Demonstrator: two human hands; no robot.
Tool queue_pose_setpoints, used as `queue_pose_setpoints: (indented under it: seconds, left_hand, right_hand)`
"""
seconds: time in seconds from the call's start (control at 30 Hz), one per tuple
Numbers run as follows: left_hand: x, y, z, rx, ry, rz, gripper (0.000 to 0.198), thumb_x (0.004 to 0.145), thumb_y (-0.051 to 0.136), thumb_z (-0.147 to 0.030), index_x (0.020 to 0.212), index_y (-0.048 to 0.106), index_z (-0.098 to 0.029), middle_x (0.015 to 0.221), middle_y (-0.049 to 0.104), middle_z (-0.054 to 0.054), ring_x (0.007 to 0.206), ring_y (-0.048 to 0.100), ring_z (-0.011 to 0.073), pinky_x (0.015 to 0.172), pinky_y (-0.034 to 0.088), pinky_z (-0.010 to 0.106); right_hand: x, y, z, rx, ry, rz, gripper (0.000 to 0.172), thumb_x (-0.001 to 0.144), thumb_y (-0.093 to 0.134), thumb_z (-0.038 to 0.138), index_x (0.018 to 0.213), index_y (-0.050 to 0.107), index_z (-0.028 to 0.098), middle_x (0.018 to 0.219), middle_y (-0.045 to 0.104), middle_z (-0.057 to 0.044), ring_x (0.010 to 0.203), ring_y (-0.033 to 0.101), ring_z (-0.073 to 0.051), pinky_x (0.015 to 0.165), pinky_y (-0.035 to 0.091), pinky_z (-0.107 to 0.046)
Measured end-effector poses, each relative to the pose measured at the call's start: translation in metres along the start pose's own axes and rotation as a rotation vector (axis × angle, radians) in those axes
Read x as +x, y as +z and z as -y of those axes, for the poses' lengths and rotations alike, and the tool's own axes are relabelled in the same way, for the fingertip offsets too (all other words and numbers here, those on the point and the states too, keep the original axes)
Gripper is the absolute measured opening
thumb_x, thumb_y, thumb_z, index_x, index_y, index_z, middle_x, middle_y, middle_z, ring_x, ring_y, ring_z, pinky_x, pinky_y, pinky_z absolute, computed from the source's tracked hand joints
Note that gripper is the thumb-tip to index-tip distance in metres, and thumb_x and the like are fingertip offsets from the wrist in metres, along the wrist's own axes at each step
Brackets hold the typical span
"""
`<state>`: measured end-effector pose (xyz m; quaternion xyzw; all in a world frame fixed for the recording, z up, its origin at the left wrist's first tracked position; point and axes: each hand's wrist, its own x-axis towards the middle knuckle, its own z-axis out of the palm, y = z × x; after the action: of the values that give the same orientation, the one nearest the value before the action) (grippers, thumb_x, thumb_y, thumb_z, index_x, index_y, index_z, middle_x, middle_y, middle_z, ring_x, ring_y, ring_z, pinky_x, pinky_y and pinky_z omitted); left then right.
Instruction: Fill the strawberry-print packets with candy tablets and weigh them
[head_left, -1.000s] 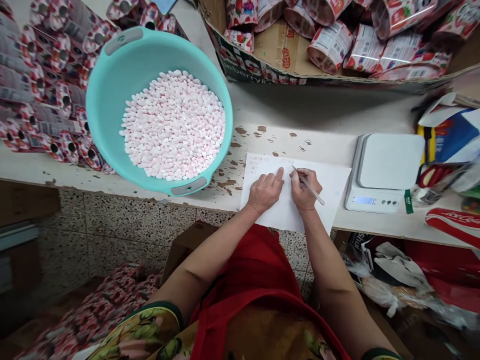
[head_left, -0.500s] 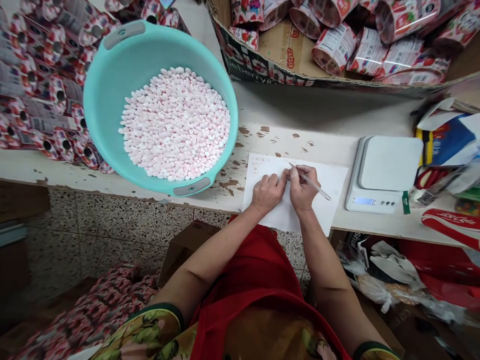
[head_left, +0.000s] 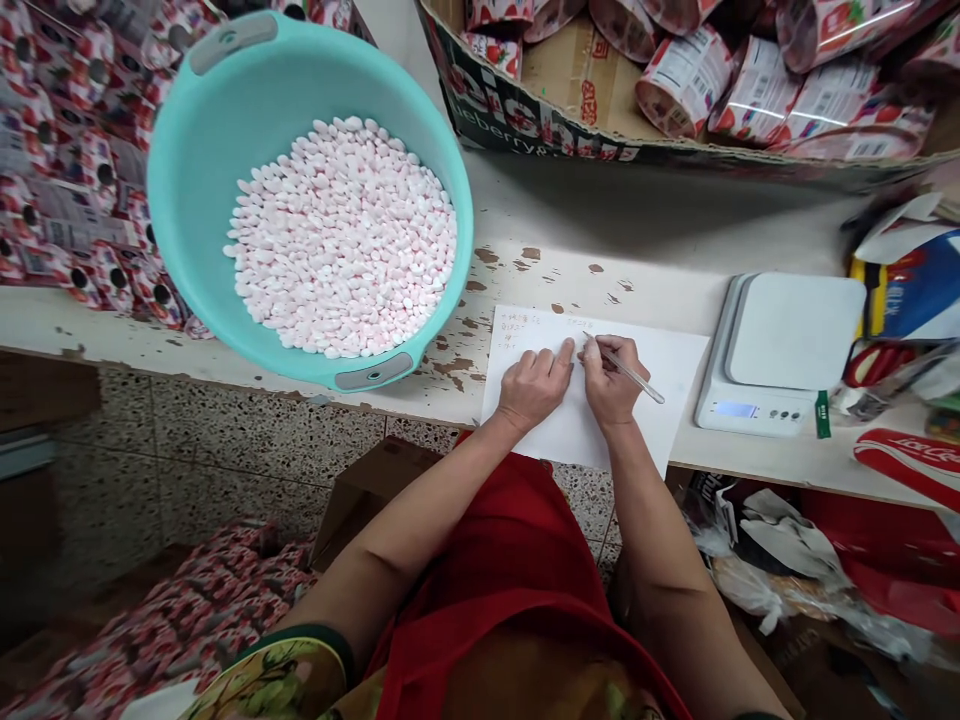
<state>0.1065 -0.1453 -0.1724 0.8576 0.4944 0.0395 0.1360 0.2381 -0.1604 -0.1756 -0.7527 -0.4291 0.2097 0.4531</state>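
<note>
A sheet of white paper [head_left: 525, 440] lies at the worktable's front edge, with faint handwriting across its upper left part. My right hand [head_left: 613, 385] is closed around a slim pale pen [head_left: 637, 378], its tip down near the top of the sheet. To the left, my left hand [head_left: 536, 387] rests on the paper, index finger stretched forward and the others bent; nothing shows in it. A large turquoise basin [head_left: 195, 180] with grey grips stands left of the paper, holding a heap of small pale pink candies [head_left: 345, 240].
Right of the paper stands a white kitchen scale [head_left: 795, 330], its display lit. Behind is a cardboard box [head_left: 517, 110] of strawberry-printed cups. More printed packs [head_left: 67, 190] are stacked at left. A red packet [head_left: 911, 465] lies at the right edge.
The pen tip has moved slightly right, with more faint writing visible at the top of the sheet. My left index finger has straightened and no longer meets my right hand. The view has shifted slightly.
</note>
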Motion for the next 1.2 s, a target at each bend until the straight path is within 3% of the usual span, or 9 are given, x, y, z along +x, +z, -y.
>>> queue_pose_setpoints:
  seconds: [0.57,0.87,1.2]
  left_hand:
    - [0.002,-0.001,-0.003,-0.004,-0.019,-0.005,0.046,0.102,0.035,-0.035,0.144,0.053,-0.03,0.079,0.061,0.008,0.073,0.056,0.0181,0.057,0.036,0.029]
    - [0.002,0.002,-0.002,0.03,0.003,-0.074,0.044,0.102,0.037,-0.037,0.14,0.058,-0.029,0.078,0.062,0.006,0.07,0.054,0.0161,0.055,0.033,0.031]
    - [0.0,0.005,-0.001,0.05,0.009,-0.14,0.044,0.101,0.039,-0.039,0.135,0.062,-0.021,0.078,0.065,0.006,0.069,0.056,0.0162,0.056,0.032,0.032]
  right_hand:
    - [0.0,0.002,-0.008,-0.041,-0.082,-0.002,0.014,0.091,0.06,0.035,0.095,0.061,0.022,0.079,0.072,0.0,0.064,0.07,-0.013,0.06,0.059,-0.028]
    - [0.004,-0.003,0.008,-0.075,-0.17,-0.009,0.011,0.089,0.061,0.031,0.093,0.063,0.021,0.08,0.072,0.0,0.063,0.069,-0.013,0.061,0.059,-0.027]
    - [0.002,0.003,-0.006,-0.045,-0.072,-0.001,0.013,0.089,0.059,0.032,0.09,0.062,0.02,0.074,0.07,0.001,0.057,0.065,-0.011,0.057,0.055,-0.026]
